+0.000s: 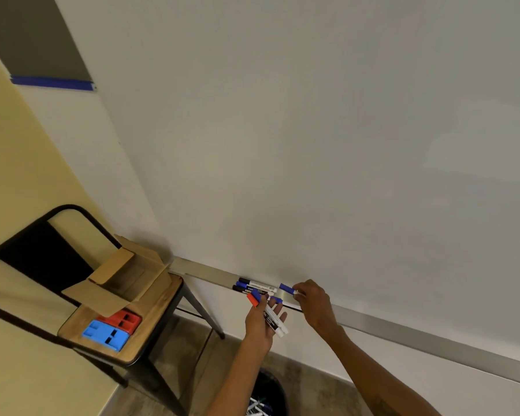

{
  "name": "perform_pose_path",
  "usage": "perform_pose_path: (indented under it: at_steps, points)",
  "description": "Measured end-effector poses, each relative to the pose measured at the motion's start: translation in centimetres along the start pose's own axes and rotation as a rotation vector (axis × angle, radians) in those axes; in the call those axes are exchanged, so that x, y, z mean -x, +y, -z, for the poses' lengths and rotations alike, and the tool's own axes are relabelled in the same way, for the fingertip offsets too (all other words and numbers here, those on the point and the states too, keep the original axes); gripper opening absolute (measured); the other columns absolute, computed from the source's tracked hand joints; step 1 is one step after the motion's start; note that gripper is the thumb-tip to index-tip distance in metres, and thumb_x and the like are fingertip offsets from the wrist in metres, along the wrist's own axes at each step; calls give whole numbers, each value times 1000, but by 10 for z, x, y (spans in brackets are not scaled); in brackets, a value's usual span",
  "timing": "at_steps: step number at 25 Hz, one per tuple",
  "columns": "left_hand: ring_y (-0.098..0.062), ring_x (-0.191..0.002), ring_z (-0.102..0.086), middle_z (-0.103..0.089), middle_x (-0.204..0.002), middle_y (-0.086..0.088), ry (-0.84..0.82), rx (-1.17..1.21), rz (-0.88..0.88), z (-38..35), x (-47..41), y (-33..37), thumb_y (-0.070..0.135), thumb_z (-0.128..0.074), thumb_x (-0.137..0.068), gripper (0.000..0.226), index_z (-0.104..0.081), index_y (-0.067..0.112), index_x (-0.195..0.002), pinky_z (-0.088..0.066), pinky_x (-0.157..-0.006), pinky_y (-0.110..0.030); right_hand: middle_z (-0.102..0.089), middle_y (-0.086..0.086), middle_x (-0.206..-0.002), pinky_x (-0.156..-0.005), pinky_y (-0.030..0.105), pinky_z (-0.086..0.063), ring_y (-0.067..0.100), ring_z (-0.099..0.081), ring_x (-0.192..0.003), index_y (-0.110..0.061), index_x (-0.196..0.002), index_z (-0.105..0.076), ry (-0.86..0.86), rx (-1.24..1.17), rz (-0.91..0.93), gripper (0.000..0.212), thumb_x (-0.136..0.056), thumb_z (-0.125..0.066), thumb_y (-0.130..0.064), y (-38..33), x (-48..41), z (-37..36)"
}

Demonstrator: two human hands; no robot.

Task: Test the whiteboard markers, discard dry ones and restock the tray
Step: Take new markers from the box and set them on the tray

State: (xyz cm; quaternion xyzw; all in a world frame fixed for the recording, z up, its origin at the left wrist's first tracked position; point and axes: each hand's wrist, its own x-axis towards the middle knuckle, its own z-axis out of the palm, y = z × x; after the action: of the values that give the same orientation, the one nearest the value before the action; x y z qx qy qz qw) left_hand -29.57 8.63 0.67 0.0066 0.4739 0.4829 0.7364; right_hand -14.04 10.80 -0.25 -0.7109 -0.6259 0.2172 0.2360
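My left hand [260,324], palm up below the metal tray [403,330], holds a bundle of white markers [272,318] with red, blue and dark caps. Just to its right, my right hand [311,300] pinches a blue-capped marker [287,289] at the tray, cap pointing left. Three more markers [254,286] with blue and dark caps lie side by side on the tray, left of that one. The whiteboard [312,130] above is blank.
A chair [150,322] at the left carries an open cardboard box [123,277] and a red eraser [122,319] beside a blue eraser [104,334]. A black bin [264,397] holding discarded markers stands on the floor below my arms.
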Motion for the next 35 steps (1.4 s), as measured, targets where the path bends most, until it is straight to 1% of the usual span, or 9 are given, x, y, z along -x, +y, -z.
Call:
perform_pose_path:
  at_steps: [3, 8, 17, 23, 26, 29, 31, 34, 35]
  points:
    - [-33, -99, -66, -64, -118, -16, 45, -35, 7, 7, -13, -5, 16, -52, -102, 37, -52, 6, -137, -53, -87, -49, -69, 0, -104, -79, 27, -47, 17, -62, -89, -20, -110, -72, 22, 193, 5, 20, -98, -56, -18, 14, -4, -11]
    - [-35, -116, -59, -60, -131, -11, 58, -61, 56, 27, -39, -4, 21, -48, -103, 38, -49, 11, -140, -35, -113, -56, -70, -2, -111, -87, 30, -43, 18, -60, -103, -23, -115, -69, -17, 394, 72, 21, -96, -61, -21, 14, -18, -36]
    - [-36, -118, -57, -62, -132, -11, 46, -24, 114, 47, -54, 10, 21, -52, -102, 34, -53, 15, -135, -33, -113, -61, -68, 0, -110, -86, 34, -50, 21, -62, -103, -21, -109, -70, -54, 434, -2, 40, -72, -87, -20, 30, -32, -81]
    - [-36, -114, -61, -64, -130, -11, 6, -44, 124, 48, -60, 13, 23, -52, -101, 34, -54, 14, -135, -36, -111, -60, -61, 2, -127, -99, 34, -43, 22, -54, -118, -18, -124, -60, -80, 452, -16, 32, -92, -65, -19, 24, -35, -92]
    - [-36, -116, -60, -63, -132, -11, -2, -51, 132, 46, -60, 12, 24, -52, -102, 34, -55, 14, -134, -35, -112, -60, -60, 3, -131, -100, 36, -45, 22, -55, -120, -16, -129, -58, -65, 446, -6, 35, -94, -62, -20, 26, -29, -94]
    - [-37, -119, -59, -62, -133, -11, 9, -53, 130, 44, -57, 7, 24, -51, -102, 33, -55, 14, -134, -36, -112, -59, -65, 5, -128, -97, 36, -48, 23, -59, -117, -14, -127, -61, -1, 333, 4, 31, -96, -60, -18, 28, -20, -88]
    - [-36, -119, -59, -62, -133, -11, 20, -69, 111, 40, -56, 3, 25, -51, -102, 34, -55, 15, -135, -40, -109, -57, -68, 2, -121, -91, 28, -48, 19, -61, -109, -15, -122, -65, 18, 130, 1, 26, -101, -51, -23, 17, -15, -75]
    - [-35, -112, -62, -64, -129, -14, 40, -71, 88, 28, -53, -3, 27, -54, -101, 34, -57, 16, -133, -52, -92, -48, -72, -5, -110, -77, 9, -42, 2, -61, -91, -22, -114, -70, -154, -99, 68, 27, -102, -49, -32, -3, -6, -54]
    - [-35, -110, -64, -66, -125, -16, 43, -63, 80, 24, -51, -5, 27, -56, -100, 34, -58, 16, -132, -54, -88, -46, -72, -6, -109, -75, 7, -43, 0, -61, -88, -23, -114, -71, -220, -137, 85, 26, -102, -50, -32, -5, -4, -50]
